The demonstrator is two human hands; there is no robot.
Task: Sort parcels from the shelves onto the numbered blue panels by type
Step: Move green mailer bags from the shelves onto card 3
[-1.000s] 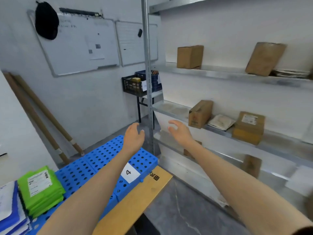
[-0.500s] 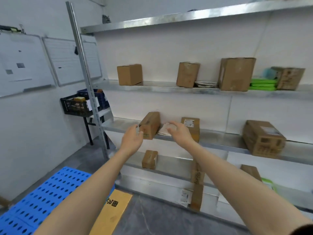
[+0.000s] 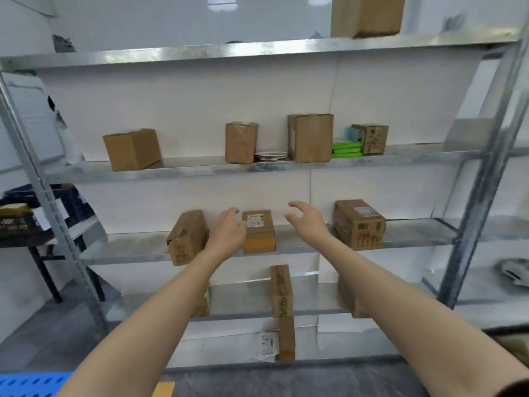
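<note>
A small cardboard box with a white label point(image 3: 259, 233) stands on the middle metal shelf point(image 3: 303, 243). My left hand point(image 3: 227, 232) reaches to its left side, fingers relaxed, touching or nearly touching it. My right hand point(image 3: 307, 222) hovers open to the right of the box, apart from it. Another brown box point(image 3: 186, 239) stands left of my left hand, and a larger labelled box point(image 3: 359, 224) sits further right. A corner of a blue panel point(image 3: 31, 383) shows at the bottom left.
The upper shelf point(image 3: 200, 169) carries several brown boxes, flat green parcels point(image 3: 346, 150) and a white flat parcel point(image 3: 270, 156). Narrow boxes point(image 3: 282, 290) stand on the lower shelves. A black crate point(image 3: 17, 222) sits on a stand at the left. Steel uprights point(image 3: 481, 202) frame the rack.
The view has swung right from the blue panels to face the shelves. Both hands have risen toward the middle shelf and now flank the small labelled box.
</note>
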